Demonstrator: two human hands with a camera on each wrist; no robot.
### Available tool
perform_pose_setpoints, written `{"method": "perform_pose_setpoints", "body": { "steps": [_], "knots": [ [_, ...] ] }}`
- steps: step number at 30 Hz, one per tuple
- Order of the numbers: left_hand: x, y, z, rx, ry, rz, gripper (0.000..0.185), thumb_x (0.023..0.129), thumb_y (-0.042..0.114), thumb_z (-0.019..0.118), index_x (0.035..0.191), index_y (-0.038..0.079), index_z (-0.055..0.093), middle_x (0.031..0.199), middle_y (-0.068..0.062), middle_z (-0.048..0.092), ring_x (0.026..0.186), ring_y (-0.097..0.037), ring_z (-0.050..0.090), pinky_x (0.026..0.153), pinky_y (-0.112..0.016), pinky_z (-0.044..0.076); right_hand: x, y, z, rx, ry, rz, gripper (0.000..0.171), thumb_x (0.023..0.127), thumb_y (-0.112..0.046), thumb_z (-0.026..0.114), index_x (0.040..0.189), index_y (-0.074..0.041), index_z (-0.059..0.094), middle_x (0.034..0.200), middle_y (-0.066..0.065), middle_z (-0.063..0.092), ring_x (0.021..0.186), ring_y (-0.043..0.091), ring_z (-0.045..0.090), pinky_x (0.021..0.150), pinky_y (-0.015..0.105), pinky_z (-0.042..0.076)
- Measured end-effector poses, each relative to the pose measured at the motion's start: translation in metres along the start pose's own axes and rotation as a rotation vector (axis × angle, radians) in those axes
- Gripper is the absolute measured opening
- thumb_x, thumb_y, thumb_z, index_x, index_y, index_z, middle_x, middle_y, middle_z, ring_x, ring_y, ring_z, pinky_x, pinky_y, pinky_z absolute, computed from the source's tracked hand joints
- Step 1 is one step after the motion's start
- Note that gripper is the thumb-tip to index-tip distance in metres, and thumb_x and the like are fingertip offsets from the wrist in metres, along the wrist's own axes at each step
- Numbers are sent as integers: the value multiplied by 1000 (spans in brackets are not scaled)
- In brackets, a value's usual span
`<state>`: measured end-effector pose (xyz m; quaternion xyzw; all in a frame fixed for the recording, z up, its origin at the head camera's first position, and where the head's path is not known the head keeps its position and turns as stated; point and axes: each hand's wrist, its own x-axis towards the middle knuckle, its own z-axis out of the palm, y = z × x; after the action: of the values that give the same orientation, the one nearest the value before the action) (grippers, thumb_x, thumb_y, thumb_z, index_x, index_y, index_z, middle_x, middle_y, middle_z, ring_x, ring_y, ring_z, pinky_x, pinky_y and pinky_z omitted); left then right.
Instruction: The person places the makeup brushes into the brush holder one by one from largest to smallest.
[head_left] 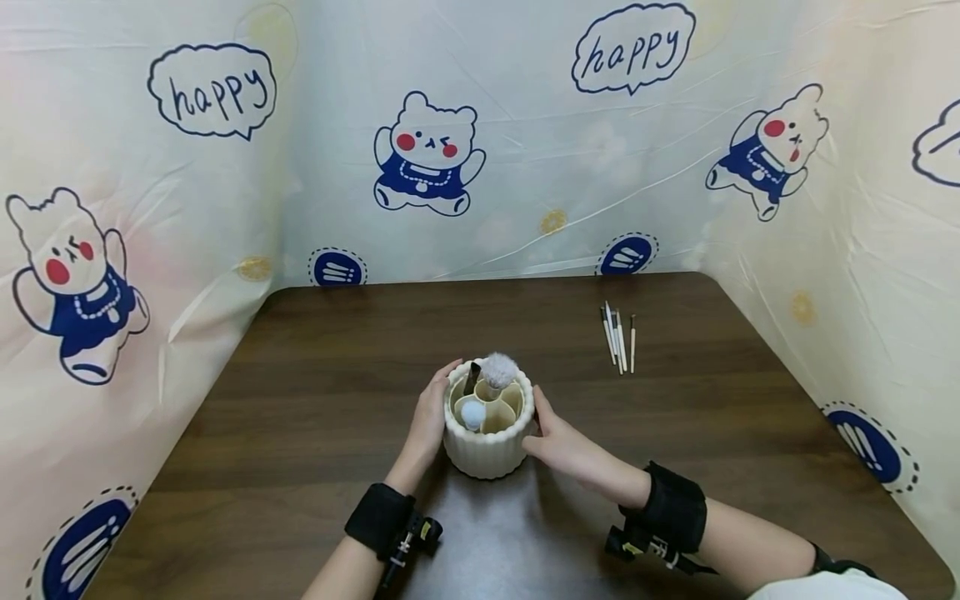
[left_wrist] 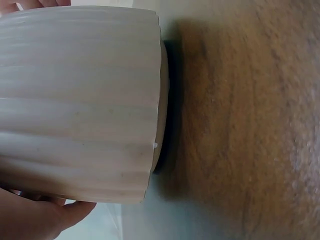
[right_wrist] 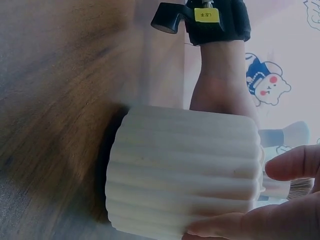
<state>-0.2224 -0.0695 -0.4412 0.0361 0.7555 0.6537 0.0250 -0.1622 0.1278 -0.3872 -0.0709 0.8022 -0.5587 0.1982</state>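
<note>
A cream ribbed brush holder (head_left: pixel 486 457) with a scalloped rim stands at the middle of the table, divided inside into several compartments. My left hand (head_left: pixel 427 417) grips its left side, fingers reaching round the back. On the other side my right hand (head_left: pixel 564 443) holds the wall near the rim, thumb toward the front. A fluffy grey makeup brush (head_left: pixel 498 369) rises from a rear compartment. Beside it leans a dark slim item (head_left: pixel 472 378), and a pale round brush head (head_left: pixel 473 414) sits at the front left. The left wrist view shows the holder's ribbed wall (left_wrist: pixel 80 100) close over the tabletop.
Several slim brushes (head_left: pixel 618 337) lie side by side on the dark wooden table (head_left: pixel 315 358) toward the back right. A printed curtain (head_left: pixel 510 167) hangs behind the table and along both sides.
</note>
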Motion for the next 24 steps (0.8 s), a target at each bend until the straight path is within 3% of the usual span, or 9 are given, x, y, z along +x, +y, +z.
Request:
{"method": "perform_pose_setpoints", "body": {
  "steps": [6,10,14,19,24],
  "knots": [
    [2,-1,1,9,10,11,48,101,21,24,143,10,43,153,-11,36,144,-30,27,119,-51,20,1,1,-3,-4,2,-24,85,81,1,44,149,8,-7,158,28,-1,147,39,6,116,53,17],
    [2,-1,2,18,24,10,48,100,19,24,142,7,44,152,-11,38,144,-30,28,118,-51,21,4,1,-7,-36,36,-51,76,82,1,43,147,13,5,152,35,17,143,45,17,115,59,21],
    [2,-2,2,24,25,18,48,100,19,24,142,7,45,152,-11,39,143,-30,30,118,-50,22,7,-6,-18,-38,94,-33,71,84,-1,44,146,11,12,148,36,22,138,50,26,112,59,28],
    [2,-1,1,34,37,34,48,100,19,25,141,7,46,150,-11,41,142,-29,32,118,-49,24,19,-27,-50,-18,168,-41,68,88,-2,44,149,4,13,152,30,22,141,45,24,115,56,26],
    [1,-1,1,55,35,27,47,101,20,25,141,9,46,151,-11,41,143,-31,31,117,-51,23,43,-49,-94,-53,299,-97,61,91,-3,45,148,3,23,150,26,30,140,39,29,116,50,27]
  ]
}}
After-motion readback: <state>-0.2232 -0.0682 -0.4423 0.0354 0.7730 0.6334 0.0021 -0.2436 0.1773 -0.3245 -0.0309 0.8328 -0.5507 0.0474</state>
